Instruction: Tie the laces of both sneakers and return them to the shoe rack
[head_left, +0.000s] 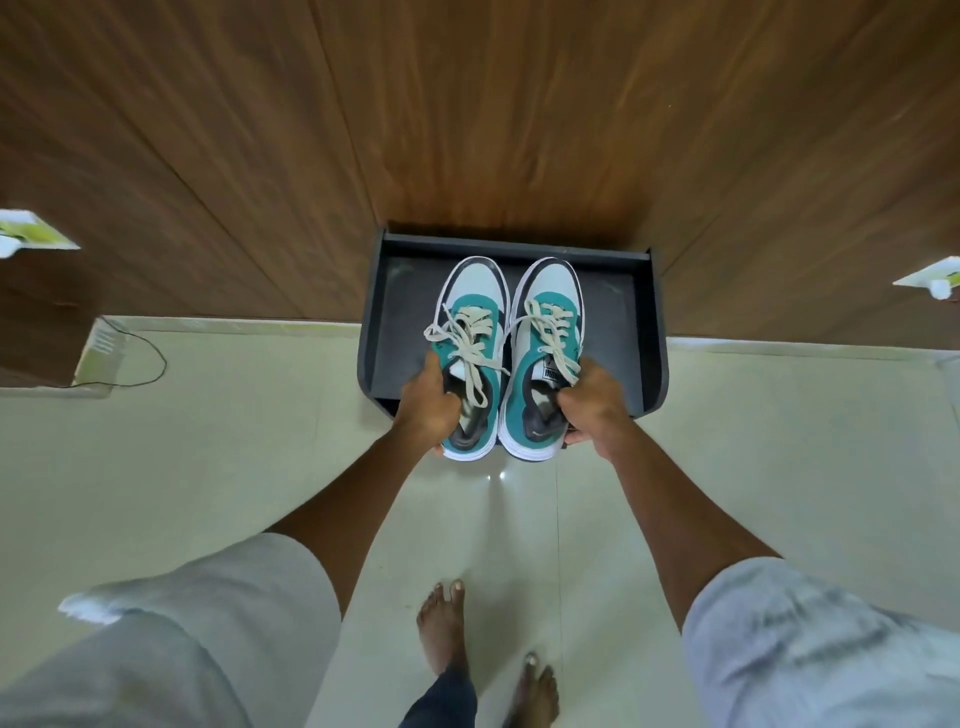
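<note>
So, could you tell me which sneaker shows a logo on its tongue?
The sneaker in the right hand; the left hand's sneaker shows none.

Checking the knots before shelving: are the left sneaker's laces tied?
Tied: the left sneaker shows bow loops in its laces, gripped at the heel by the left hand.

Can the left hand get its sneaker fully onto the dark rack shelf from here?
Probably yes. The left hand grips the left sneaker at the heel, toe already over the shoe rack, and the shelf ahead looks bare. Only the right sneaker sits alongside.
</note>
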